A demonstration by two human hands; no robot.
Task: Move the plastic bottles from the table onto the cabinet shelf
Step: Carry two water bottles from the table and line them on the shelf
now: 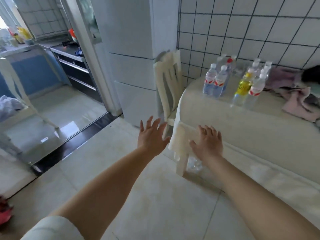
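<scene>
bottles (235,82) well beyond both empty hands

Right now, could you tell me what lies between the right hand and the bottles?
In the head view, only bare tablecloth lies between the right hand and the bottles.

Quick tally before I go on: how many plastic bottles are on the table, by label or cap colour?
Clear plastic bottles, red-and-white labels: 3
Yellow-labelled plastic bottle: 1
Red-capped bottle, back row: 1
Pale-capped bottles, back row, blurred: 3
Total: 8
</scene>
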